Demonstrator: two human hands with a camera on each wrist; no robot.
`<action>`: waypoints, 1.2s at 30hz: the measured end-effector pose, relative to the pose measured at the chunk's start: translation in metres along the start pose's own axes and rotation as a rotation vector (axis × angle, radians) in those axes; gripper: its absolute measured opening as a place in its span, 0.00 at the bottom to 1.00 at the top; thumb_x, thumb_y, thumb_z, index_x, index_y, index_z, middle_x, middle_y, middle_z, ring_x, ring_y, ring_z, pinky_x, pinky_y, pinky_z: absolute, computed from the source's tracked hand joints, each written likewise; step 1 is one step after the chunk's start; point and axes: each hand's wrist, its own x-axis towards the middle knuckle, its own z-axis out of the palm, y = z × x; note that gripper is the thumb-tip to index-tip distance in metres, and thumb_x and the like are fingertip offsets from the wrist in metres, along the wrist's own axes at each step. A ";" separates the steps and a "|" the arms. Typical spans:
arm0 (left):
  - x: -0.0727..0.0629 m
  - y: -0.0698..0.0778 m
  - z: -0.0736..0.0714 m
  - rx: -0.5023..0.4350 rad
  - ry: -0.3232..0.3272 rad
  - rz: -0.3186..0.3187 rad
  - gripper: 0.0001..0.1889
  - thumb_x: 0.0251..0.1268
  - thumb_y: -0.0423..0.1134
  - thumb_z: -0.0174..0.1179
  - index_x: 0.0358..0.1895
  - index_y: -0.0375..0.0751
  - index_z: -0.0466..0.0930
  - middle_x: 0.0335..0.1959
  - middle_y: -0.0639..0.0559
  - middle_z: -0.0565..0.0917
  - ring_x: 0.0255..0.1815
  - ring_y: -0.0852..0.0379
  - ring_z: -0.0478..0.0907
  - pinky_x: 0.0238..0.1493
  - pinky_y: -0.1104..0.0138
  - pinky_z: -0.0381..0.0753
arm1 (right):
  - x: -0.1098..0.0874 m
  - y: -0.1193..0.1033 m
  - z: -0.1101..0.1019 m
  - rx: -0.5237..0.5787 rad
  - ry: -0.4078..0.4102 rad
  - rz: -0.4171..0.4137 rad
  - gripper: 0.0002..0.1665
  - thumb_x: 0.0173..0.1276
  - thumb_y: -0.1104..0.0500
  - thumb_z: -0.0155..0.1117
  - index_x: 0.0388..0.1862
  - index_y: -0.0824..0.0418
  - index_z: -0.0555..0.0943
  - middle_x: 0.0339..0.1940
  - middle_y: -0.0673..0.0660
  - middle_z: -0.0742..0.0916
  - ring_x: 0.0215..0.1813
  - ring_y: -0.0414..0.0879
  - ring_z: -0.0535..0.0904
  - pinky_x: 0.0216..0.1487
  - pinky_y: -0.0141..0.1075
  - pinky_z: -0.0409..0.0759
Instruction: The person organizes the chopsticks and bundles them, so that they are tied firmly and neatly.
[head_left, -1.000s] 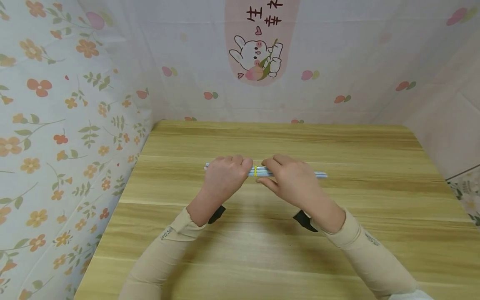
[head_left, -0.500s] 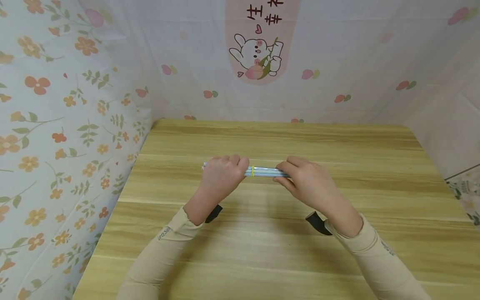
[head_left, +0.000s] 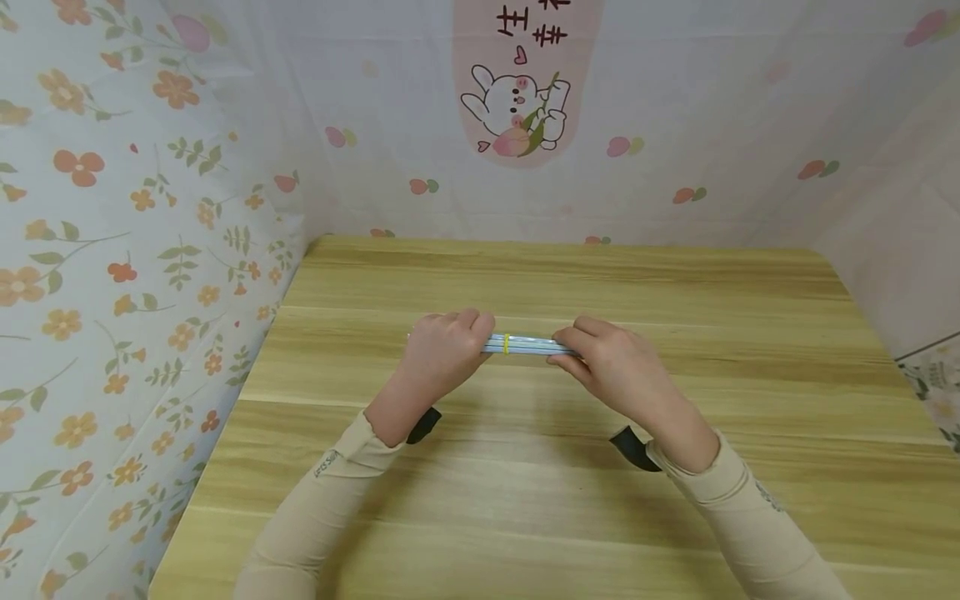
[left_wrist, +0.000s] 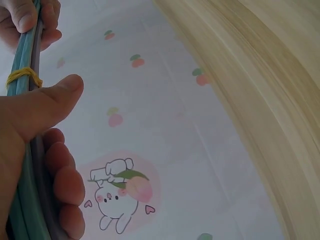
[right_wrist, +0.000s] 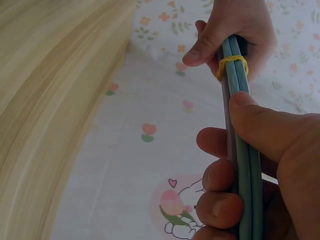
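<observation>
A bundle of slim, straight light blue rods (head_left: pixel 531 345) is held crosswise over the table between both hands. Yellow elastic band (head_left: pixel 506 344) wraps the bundle near the left hand. My left hand (head_left: pixel 444 354) grips the left part, fingers curled round it, thumb lying along the rods in the left wrist view. The right hand (head_left: pixel 618 358) holds the right part, with its thumb on top and fingers curled beneath in the right wrist view. Up close, one purple-grey rod (right_wrist: pixel 229 117) shows among the teal ones. Both hands hide much of the bundle's ends.
Below the hands spreads a wood-grain table (head_left: pixel 525 500). A white cloth with a rabbit print (head_left: pixel 517 108) hangs behind its far edge, and a flowered cloth (head_left: pixel 135 292) hangs along the left. Dark straps (head_left: pixel 636 448) show at the wrists.
My right hand has slid rightward along the bundle, baring more of the rods between the hands. The left hand has shifted slightly left, still gripping.
</observation>
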 end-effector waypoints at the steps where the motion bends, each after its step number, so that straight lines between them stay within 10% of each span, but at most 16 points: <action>1: -0.001 -0.001 0.000 -0.007 0.003 -0.002 0.17 0.54 0.34 0.65 0.18 0.43 0.64 0.11 0.56 0.61 0.12 0.64 0.53 0.14 0.72 0.50 | 0.000 0.000 0.000 0.001 -0.002 -0.002 0.12 0.54 0.56 0.74 0.35 0.60 0.83 0.22 0.49 0.75 0.20 0.36 0.66 0.20 0.30 0.67; 10: -0.014 -0.013 0.003 -0.017 -0.017 -0.065 0.32 0.31 0.64 0.73 0.23 0.42 0.67 0.15 0.55 0.68 0.11 0.62 0.64 0.12 0.72 0.63 | -0.002 0.003 0.000 0.004 -0.020 -0.002 0.12 0.54 0.56 0.73 0.34 0.60 0.82 0.22 0.48 0.75 0.20 0.37 0.65 0.20 0.29 0.66; 20: -0.027 -0.017 0.007 -0.128 0.023 -0.135 0.34 0.24 0.65 0.73 0.26 0.41 0.70 0.18 0.54 0.69 0.13 0.62 0.62 0.13 0.70 0.65 | -0.002 0.004 0.001 0.007 -0.048 0.013 0.13 0.56 0.55 0.72 0.34 0.61 0.82 0.23 0.49 0.77 0.20 0.37 0.66 0.20 0.29 0.66; 36: -0.033 -0.015 0.029 -0.243 -0.038 -0.023 0.27 0.36 0.57 0.70 0.31 0.39 0.75 0.26 0.52 0.74 0.21 0.61 0.72 0.23 0.72 0.75 | -0.010 0.014 0.014 0.017 -0.101 0.030 0.13 0.58 0.56 0.71 0.37 0.63 0.82 0.28 0.52 0.82 0.24 0.39 0.71 0.25 0.33 0.73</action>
